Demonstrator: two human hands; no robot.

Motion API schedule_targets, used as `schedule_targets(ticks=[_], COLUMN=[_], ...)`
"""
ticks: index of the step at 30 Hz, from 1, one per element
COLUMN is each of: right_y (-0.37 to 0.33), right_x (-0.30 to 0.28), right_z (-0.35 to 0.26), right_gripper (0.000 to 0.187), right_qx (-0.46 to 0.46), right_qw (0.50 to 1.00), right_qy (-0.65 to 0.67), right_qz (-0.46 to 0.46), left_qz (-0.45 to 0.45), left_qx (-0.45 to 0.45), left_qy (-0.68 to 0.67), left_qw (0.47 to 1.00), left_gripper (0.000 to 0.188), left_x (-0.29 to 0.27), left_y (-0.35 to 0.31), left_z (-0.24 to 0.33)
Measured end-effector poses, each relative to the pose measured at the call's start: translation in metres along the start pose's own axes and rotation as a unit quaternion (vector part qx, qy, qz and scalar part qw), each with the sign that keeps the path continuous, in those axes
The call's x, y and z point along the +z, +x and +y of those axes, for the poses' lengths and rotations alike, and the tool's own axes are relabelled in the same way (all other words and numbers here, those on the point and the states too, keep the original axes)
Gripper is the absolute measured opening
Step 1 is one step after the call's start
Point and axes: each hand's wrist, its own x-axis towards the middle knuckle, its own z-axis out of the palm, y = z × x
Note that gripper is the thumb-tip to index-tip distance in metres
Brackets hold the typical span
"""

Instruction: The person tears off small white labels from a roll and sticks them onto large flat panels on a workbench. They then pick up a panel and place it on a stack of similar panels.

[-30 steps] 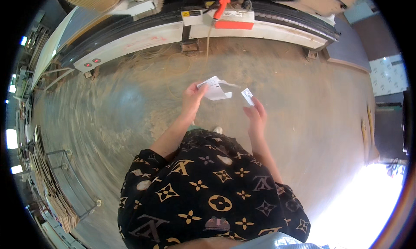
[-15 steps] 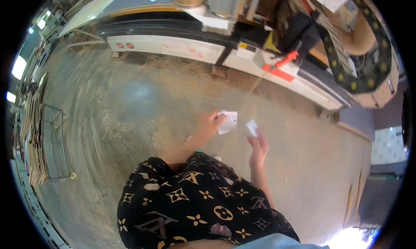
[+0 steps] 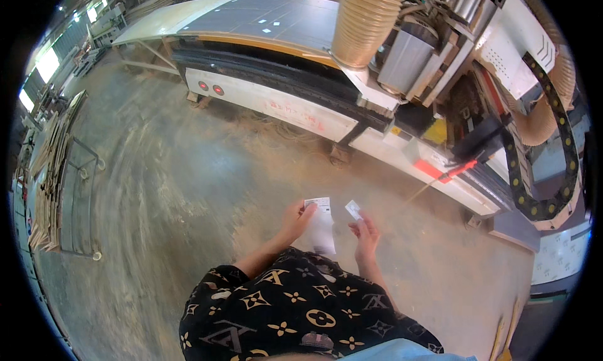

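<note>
My left hand is closed on a strip of white paper labels, thumb over its face near the top. The strip hangs down in front of my patterned black shirt, and small print shows on its upper part. To the right of it, my right hand pinches a small white label between thumb and fingertips, tilted. A narrow gap separates this label from the strip.
Ahead stands a long cutting machine with a white side, a ribbed hose and a black cable chain. Grey board with small white labels lies on its bed. An orange-red handled tool sits at its edge; boards lean beside a metal rack at left.
The view has tilted up and shows more of the machine bed. More of the label strip hangs below my left hand. The small label in my right hand has turned and come nearer my left hand.
</note>
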Motion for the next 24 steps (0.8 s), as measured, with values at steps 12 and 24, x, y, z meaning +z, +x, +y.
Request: schedule_targets(ticks=[12,24], right_y=[0.049,0.065], right_x=[0.162,0.177], right_z=[0.013,0.015], right_gripper=[0.031,0.03], right_qx=[-0.014,0.029], right_qw=[0.996,0.998], right_qy=[0.002,0.005], right_qz=[-0.085,-0.058], left_qz=[0.011,-0.056], left_qx=[-0.042,-0.086], left_qy=[0.068,-0.108], left_qw=[0.997,0.989], left_gripper=[0.018,0.021], left_x=[-0.135,-0.127], left_y=[0.047,0.058], left_z=[-0.02,-0.05])
